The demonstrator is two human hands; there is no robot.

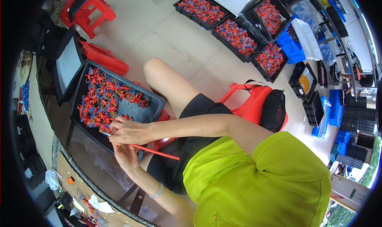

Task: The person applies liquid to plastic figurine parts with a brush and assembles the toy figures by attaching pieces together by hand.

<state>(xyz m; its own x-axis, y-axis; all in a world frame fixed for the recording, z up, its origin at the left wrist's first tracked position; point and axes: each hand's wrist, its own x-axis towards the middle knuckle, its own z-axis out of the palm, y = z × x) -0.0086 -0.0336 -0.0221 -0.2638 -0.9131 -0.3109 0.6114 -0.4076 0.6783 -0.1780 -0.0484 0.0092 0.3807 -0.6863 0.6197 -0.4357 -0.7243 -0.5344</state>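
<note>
My right hand (130,130) is closed round a long thin stick-like tool with a red handle (159,152). Its light, metallic-looking tip (105,134) pokes out past the fingers. Just below, my left hand (125,156), with a pale bangle (158,190) on the wrist, meets the right at the fingertips. The left fingers are curled, and what they hold is hidden. Both hands are over the near edge of a dark tray (145,113). Many small red and blue moulded pieces (101,95) lie heaped in it, with a bare patch of tray floor at one side.
Black crates of similar red and blue pieces (234,36) line the floor at the back. Red stools (89,12) stand far left, and another red stool (242,97) with a black bag (272,110) is beside me. A workbench edge (79,175) curves along the lower left.
</note>
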